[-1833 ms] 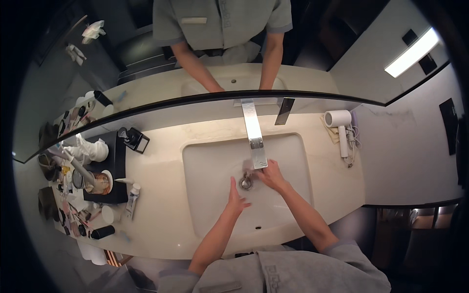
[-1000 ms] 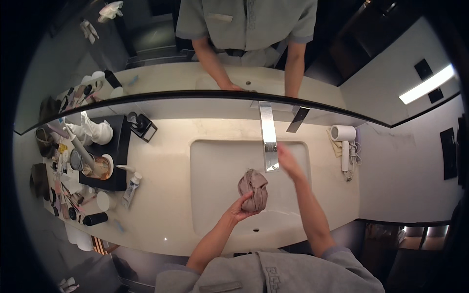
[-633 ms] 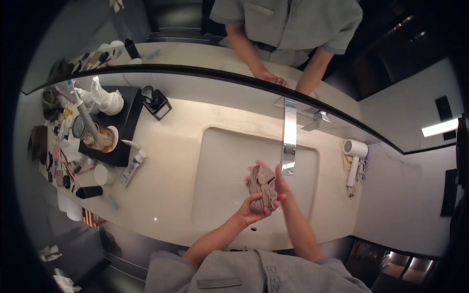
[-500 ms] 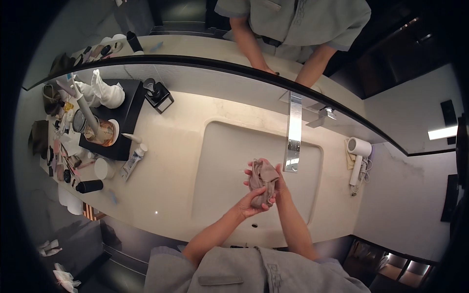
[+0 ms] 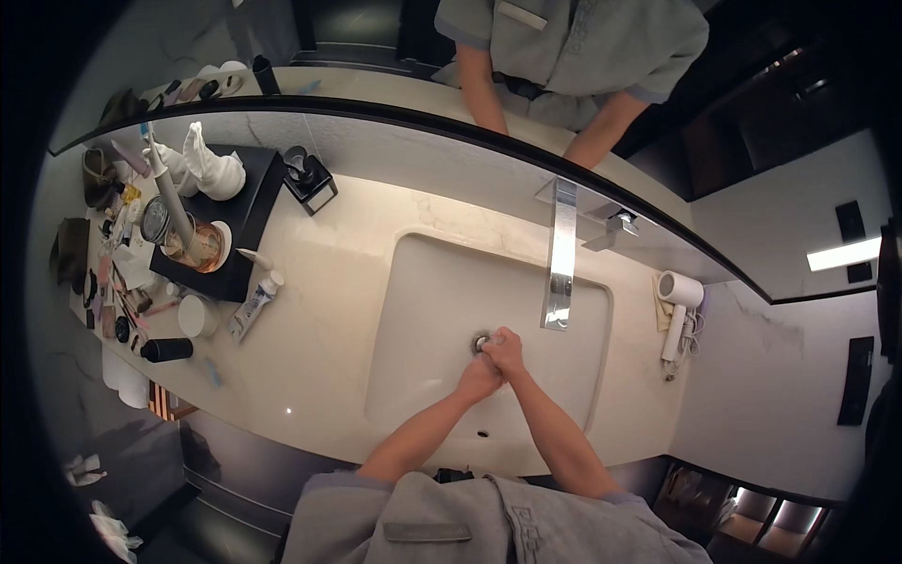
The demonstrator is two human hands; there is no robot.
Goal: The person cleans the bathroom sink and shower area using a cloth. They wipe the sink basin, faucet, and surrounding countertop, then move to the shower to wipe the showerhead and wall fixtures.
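Over the white sink (image 5: 423, 282), my left hand (image 5: 481, 378) and my right hand (image 5: 505, 350) are clenched together, one against the other. The pinkish-grey cloth held in them a moment ago is bunched up and almost wholly hidden by the fingers. Just beyond the hands, the round metal drain (image 5: 481, 340) shows in the basin floor. The flat chrome spout (image 5: 561, 258) reaches out over the basin to the right of my hands, apart from them.
A white hair dryer (image 5: 678, 291) lies on the counter right of the sink. To the left are a toothpaste tube (image 5: 252, 310), a black soap dispenser (image 5: 310, 183), a black tray (image 5: 258, 202) and many small cosmetics. A mirror (image 5: 376, 85) runs along the back.
Both hands have closed and pressed together, crumpling the cloth that lay spread between them out of sight. The right hand has shifted left, and the drain has come into view.
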